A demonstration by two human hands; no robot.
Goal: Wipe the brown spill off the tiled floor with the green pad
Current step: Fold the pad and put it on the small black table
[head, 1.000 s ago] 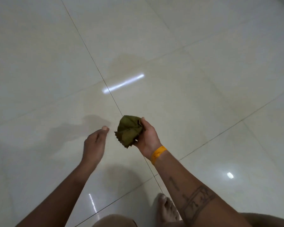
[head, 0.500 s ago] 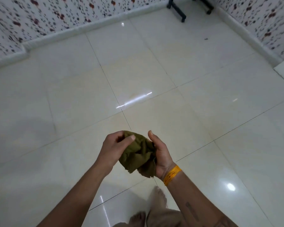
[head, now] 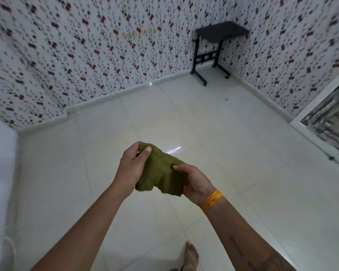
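At the far left edge a white, blurred mass fills the side of the view; what it is cannot be told. Behind it the wall carries white paper strewn with small red and dark flowers, with a pale skirting along its foot. The floor is glossy cream tile with thin grout lines, and a short streak of reflected light lies just beyond the hands. No brown mark can be made out on the tiles shown. In the far corner a small black table stands on thin legs with castors, close to both walls. At the right edge a white frame encloses a grey, streaked panel.

The pad is held in the air above the floor, between both hands, not touching the tiles. It is olive green, limp and coarse-woven, creased, its lower edge hanging in ragged lobes. The left hand is closed on its upper left corner, thumb pressed over the top. The right hand, with an orange band at the wrist, grips the right side, thumb on top and fingers curled beneath. A bare foot shows at the bottom.
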